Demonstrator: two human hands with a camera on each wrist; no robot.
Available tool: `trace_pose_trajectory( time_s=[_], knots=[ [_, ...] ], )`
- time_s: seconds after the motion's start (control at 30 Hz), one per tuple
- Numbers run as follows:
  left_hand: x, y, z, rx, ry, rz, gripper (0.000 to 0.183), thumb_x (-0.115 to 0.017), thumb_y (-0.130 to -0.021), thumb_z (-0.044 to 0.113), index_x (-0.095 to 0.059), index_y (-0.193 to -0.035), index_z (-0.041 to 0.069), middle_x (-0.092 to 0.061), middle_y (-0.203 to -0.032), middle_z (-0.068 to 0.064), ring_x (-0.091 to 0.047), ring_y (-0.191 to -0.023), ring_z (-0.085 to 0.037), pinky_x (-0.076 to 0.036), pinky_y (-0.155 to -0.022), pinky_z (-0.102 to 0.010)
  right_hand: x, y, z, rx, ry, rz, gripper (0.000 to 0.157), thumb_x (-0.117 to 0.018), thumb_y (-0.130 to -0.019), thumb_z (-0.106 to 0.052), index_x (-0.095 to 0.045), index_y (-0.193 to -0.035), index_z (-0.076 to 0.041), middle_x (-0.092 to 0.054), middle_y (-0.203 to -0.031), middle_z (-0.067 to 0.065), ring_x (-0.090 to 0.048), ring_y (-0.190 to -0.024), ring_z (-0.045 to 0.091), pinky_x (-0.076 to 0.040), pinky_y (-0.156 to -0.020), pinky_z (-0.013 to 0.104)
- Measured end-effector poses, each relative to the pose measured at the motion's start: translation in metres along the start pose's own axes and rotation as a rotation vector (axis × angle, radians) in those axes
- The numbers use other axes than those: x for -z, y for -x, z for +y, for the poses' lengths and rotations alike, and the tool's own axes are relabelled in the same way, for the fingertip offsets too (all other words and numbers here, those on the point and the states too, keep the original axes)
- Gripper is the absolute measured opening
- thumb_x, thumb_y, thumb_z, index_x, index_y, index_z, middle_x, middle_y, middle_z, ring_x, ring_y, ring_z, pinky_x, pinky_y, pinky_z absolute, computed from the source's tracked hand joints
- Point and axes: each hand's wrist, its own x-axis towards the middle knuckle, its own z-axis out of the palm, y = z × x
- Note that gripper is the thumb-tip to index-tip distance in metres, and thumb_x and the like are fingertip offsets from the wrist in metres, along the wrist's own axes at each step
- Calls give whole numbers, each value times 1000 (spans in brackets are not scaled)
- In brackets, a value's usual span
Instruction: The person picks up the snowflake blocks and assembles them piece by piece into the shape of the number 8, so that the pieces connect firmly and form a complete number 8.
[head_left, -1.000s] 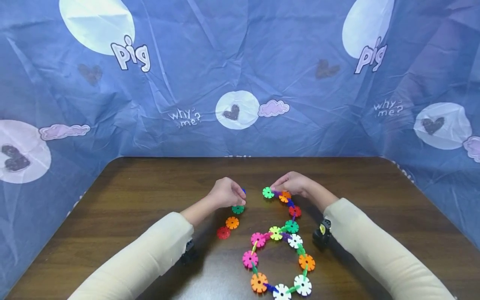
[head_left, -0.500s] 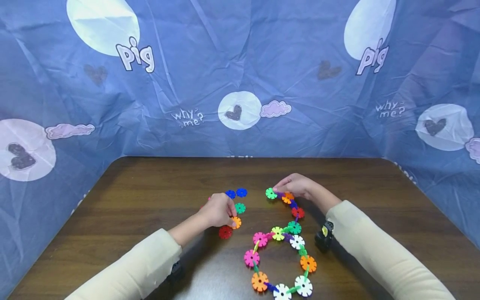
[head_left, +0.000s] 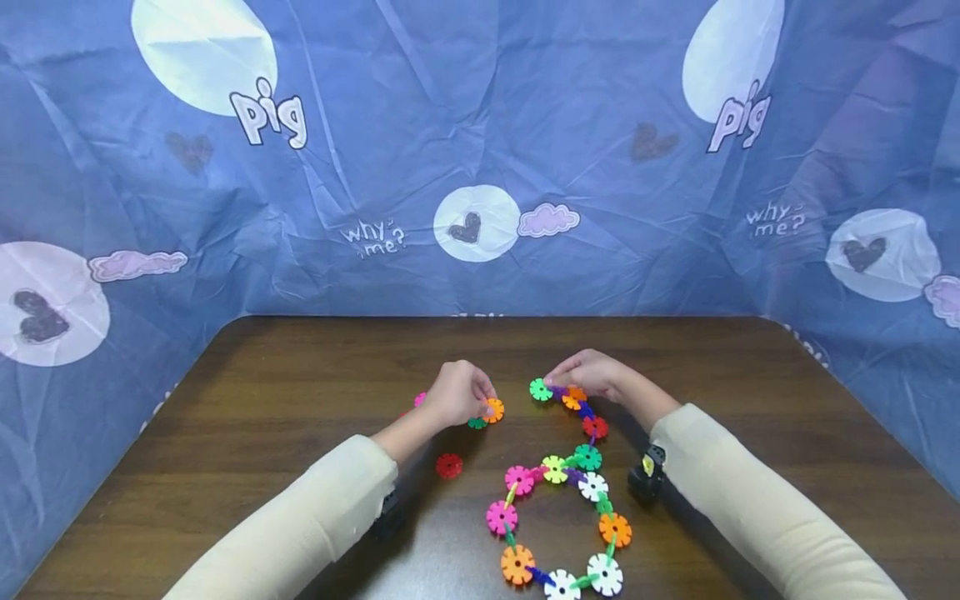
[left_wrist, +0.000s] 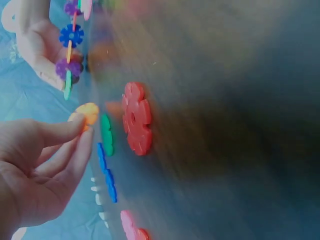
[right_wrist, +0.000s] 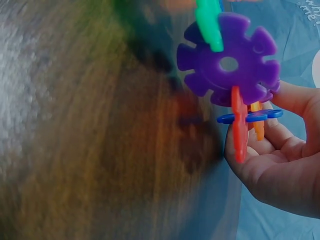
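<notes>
My left hand (head_left: 459,395) pinches an orange notched plastic disc (head_left: 496,409) between thumb and fingers, above the table. Below it lies a loose green disc (head_left: 476,423), partly covered by the hand. With its thumb and fingers my right hand (head_left: 597,373) grips the far end of a chain of interlocked notched discs, at a purple disc (left_wrist: 66,69) beside the light green end disc (head_left: 540,389). From there the chain runs through an orange disc (head_left: 574,397) and a red one (head_left: 595,427) into a closed ring of many-coloured discs. The two hands face each other, a short gap apart.
A loose red disc (head_left: 449,466) lies nearer the front, left of the ring. Two blue discs (left_wrist: 106,170) and a pink disc (left_wrist: 128,226) rest on the brown wooden table (head_left: 300,367). A blue printed cloth (head_left: 375,167) hangs around the table's back and sides.
My left hand went from the blue and green discs to the orange disc near the front, picked it up and carried it back and right. The right hand has stayed nearly still.
</notes>
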Motion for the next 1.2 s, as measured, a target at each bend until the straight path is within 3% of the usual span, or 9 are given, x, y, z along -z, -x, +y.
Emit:
trace_pose_trajectory(
  time_s=[0.2, 0.47, 0.87, 1.03, 1.13, 1.2],
  knots=[
    [-9, -17, 2, 31, 45, 75, 9, -82, -73, 7, -75, -78, 6, -72, -71, -6, -62, -62, -9, -51, -60, -18, 0, 0, -1, -9, -1, 14, 34, -66, -91, -24, -68, -114, 0, -68, -120, 11, -62, -101, 16, -49, -101, 40],
    [-20, -24, 14, -59, 21, 89, 9, -82, -73, 7, -73, -76, 5, -74, -72, -6, -66, -64, -10, -52, -59, -18, 1, 2, -3, -23, -10, 45, 35, -66, -91, -27, -69, -113, -1, -67, -121, 13, -62, -101, 19, -50, -98, 39],
    [-21, -33, 23, -31, 5, 109, 9, -81, -75, 10, -73, -76, 5, -74, -74, -7, -67, -68, -13, -55, -63, -20, 3, 2, -4, -76, -52, 119, 38, -66, -91, -30, -67, -116, -2, -64, -124, 15, -58, -99, 21, -50, -84, 28],
    [-24, -35, 25, -75, -12, 103, 8, -81, -76, 10, -74, -75, 5, -74, -74, -7, -67, -67, -12, -54, -61, -18, 2, 2, -4, -80, -44, 136, 39, -66, -91, -30, -67, -117, -1, -63, -127, 17, -59, -100, 21, -50, -84, 29],
    [-27, -35, 27, -98, -16, 117, 8, -81, -75, 8, -73, -74, 5, -73, -72, -7, -66, -65, -12, -52, -59, -17, -1, 1, -4, -73, -36, 154, 38, -66, -91, -26, -67, -116, 2, -68, -111, 12, -59, -89, 16, -50, -76, 24],
    [-28, -36, 28, -99, -10, 132, 9, -81, -74, 7, -73, -73, 4, -73, -70, -7, -66, -64, -12, -51, -58, -16, -3, 1, -5, -65, -36, 166, 38, -66, -90, -23, -66, -116, 3, -67, -88, 5, -55, -74, 12, -45, -65, 19]
  ],
)
